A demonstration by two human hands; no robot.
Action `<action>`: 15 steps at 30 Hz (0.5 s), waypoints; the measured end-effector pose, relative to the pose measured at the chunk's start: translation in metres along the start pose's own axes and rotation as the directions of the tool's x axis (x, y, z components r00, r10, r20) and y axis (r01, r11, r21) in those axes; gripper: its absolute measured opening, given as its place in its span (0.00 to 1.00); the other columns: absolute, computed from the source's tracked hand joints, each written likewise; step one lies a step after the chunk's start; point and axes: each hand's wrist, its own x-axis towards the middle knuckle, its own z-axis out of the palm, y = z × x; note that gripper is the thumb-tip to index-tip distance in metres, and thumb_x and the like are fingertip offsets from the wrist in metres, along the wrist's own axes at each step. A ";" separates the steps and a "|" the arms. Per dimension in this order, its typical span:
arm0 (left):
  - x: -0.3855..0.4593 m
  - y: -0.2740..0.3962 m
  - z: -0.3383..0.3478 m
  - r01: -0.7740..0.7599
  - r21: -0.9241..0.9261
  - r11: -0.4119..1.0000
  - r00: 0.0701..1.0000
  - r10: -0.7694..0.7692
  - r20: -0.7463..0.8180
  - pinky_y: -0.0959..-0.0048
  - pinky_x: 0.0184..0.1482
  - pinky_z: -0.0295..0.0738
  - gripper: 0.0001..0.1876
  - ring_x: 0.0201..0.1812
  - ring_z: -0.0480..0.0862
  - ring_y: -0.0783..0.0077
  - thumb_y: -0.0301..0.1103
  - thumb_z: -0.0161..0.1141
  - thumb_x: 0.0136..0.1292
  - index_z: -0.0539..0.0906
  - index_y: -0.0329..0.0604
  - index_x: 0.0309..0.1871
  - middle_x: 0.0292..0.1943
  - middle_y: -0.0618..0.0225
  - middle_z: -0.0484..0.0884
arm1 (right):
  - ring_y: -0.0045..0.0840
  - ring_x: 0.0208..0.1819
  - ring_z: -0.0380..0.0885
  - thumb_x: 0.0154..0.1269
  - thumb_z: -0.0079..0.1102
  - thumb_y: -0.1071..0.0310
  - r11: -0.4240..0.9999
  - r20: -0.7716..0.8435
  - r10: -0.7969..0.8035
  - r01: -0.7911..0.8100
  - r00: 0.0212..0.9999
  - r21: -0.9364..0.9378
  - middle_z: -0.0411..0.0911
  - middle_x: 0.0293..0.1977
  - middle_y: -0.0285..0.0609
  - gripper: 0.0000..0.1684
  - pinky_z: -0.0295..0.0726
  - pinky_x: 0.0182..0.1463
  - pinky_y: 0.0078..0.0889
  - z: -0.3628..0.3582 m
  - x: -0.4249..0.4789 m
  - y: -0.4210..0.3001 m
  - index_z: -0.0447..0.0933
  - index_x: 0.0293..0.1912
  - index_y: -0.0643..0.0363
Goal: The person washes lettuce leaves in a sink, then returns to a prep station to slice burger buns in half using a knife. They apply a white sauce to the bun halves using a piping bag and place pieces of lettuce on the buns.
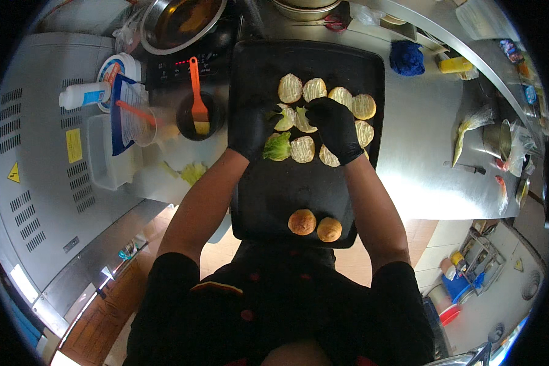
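Note:
Both my hands wear black gloves over a black baking tray [293, 192]. Several halved buns [290, 88] lie on it in rows, cut faces up, with pale sauce lines. A lettuce leaf [277, 146] covers one bun at the lower left of the rows. My left hand [251, 130] is at the left of the rows, its fingertips by a lettuce piece [285, 117]; its grip is hard to see. My right hand [336, 126] pinches another lettuce piece [304, 120] over a bun. Two browned bun tops [302, 222] sit near the tray's front edge.
Left of the tray are a black bowl [216, 130] with an orange-handled brush [196, 94], loose lettuce [193, 173], a clear plastic container [114, 160] and a white bottle [84, 95]. A metal pan [148, 43] of dark liquid stands behind. A blue cloth [406, 57] and knife [473, 169] lie to the right.

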 end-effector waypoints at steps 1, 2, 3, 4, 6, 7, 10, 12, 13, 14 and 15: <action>-0.003 -0.003 0.003 -0.016 0.008 1.000 1.000 0.016 -0.013 0.65 0.48 0.80 0.11 0.42 0.88 0.58 0.33 0.69 0.59 0.89 0.42 0.43 0.42 0.55 0.88 | 0.36 0.41 0.85 0.63 0.62 0.71 0.996 -0.005 -0.057 0.057 0.998 -0.066 0.85 0.39 0.48 0.10 0.81 0.47 0.34 0.001 0.003 0.001 0.83 0.44 0.62; -0.005 -0.006 0.005 -0.033 0.017 0.999 0.999 0.033 -0.026 0.65 0.48 0.80 0.11 0.42 0.88 0.59 0.33 0.69 0.59 0.89 0.42 0.43 0.42 0.56 0.88 | 0.37 0.41 0.84 0.63 0.61 0.71 1.000 -0.012 -0.020 0.020 1.000 -0.010 0.84 0.39 0.48 0.10 0.81 0.47 0.35 0.003 0.006 0.001 0.83 0.44 0.62; -0.007 -0.006 0.005 -0.035 -0.008 0.999 0.999 0.035 -0.022 0.65 0.48 0.80 0.11 0.43 0.87 0.58 0.33 0.68 0.59 0.89 0.42 0.44 0.43 0.57 0.88 | 0.38 0.42 0.84 0.63 0.61 0.71 0.999 -0.020 0.019 -0.018 1.000 0.046 0.84 0.39 0.48 0.10 0.81 0.47 0.35 0.004 0.010 -0.001 0.83 0.43 0.62; -0.008 -0.006 0.005 -0.037 -0.033 0.999 0.999 0.036 -0.019 0.65 0.49 0.80 0.11 0.43 0.87 0.58 0.33 0.68 0.59 0.88 0.41 0.44 0.43 0.57 0.88 | 0.39 0.42 0.84 0.63 0.61 0.70 0.993 -0.026 0.059 -0.056 0.998 0.102 0.84 0.40 0.48 0.10 0.81 0.48 0.35 0.005 0.014 -0.002 0.83 0.43 0.62; -0.010 -0.011 0.011 -0.025 -0.106 0.994 1.000 0.024 -0.016 0.64 0.50 0.79 0.12 0.45 0.86 0.57 0.33 0.68 0.60 0.88 0.41 0.45 0.45 0.57 0.87 | 0.42 0.42 0.83 0.63 0.60 0.67 0.998 -0.050 -0.063 0.062 0.997 -0.010 0.83 0.39 0.49 0.09 0.80 0.47 0.40 0.010 0.024 0.009 0.83 0.41 0.59; -0.013 -0.018 0.019 -0.010 -0.154 0.988 1.000 0.007 -0.018 0.64 0.51 0.78 0.12 0.47 0.86 0.57 0.33 0.68 0.60 0.88 0.40 0.46 0.46 0.57 0.87 | 0.44 0.42 0.82 0.63 0.60 0.66 0.990 -0.056 -0.127 0.123 0.990 -0.066 0.83 0.39 0.49 0.09 0.80 0.46 0.42 0.011 0.030 0.011 0.83 0.40 0.58; -0.012 -0.018 0.018 -0.054 -0.056 0.997 0.998 0.053 -0.022 0.62 0.55 0.76 0.15 0.50 0.84 0.56 0.34 0.68 0.60 0.86 0.39 0.49 0.47 0.56 0.86 | 0.44 0.42 0.83 0.64 0.61 0.67 0.979 -0.061 -0.136 0.125 0.989 -0.162 0.84 0.39 0.51 0.11 0.80 0.47 0.39 0.011 0.048 0.011 0.84 0.42 0.61; -0.011 -0.010 0.010 -0.079 0.015 0.997 0.993 0.080 -0.082 0.61 0.55 0.76 0.15 0.49 0.84 0.56 0.34 0.68 0.60 0.86 0.41 0.50 0.47 0.57 0.85 | 0.44 0.43 0.83 0.64 0.61 0.67 0.997 -0.021 0.002 -0.004 1.000 -0.074 0.84 0.40 0.53 0.11 0.80 0.49 0.39 0.003 0.059 -0.006 0.84 0.43 0.62; -0.011 -0.006 0.006 -0.075 0.012 0.997 0.987 0.076 -0.144 0.60 0.53 0.76 0.15 0.47 0.84 0.56 0.35 0.67 0.60 0.86 0.42 0.49 0.45 0.57 0.85 | 0.44 0.44 0.83 0.64 0.60 0.67 0.998 0.004 0.013 -0.012 1.000 -0.058 0.84 0.41 0.53 0.12 0.80 0.51 0.39 0.006 0.064 -0.005 0.84 0.44 0.62; -0.013 -0.002 0.001 -0.070 0.009 0.997 0.976 0.071 -0.207 0.59 0.52 0.77 0.14 0.45 0.84 0.56 0.35 0.67 0.59 0.86 0.44 0.48 0.44 0.58 0.85 | 0.44 0.46 0.82 0.65 0.60 0.67 0.999 0.029 0.022 -0.021 0.999 -0.043 0.83 0.42 0.53 0.12 0.79 0.52 0.38 0.011 0.071 0.000 0.83 0.45 0.61; -0.016 0.001 -0.006 -0.047 -0.022 0.999 0.979 0.042 -0.197 0.61 0.53 0.76 0.15 0.47 0.84 0.57 0.34 0.67 0.60 0.85 0.43 0.50 0.47 0.58 0.85 | 0.44 0.47 0.82 0.65 0.59 0.67 0.999 0.048 0.037 -0.035 0.998 -0.031 0.83 0.43 0.53 0.13 0.79 0.53 0.38 0.013 0.076 0.006 0.83 0.46 0.61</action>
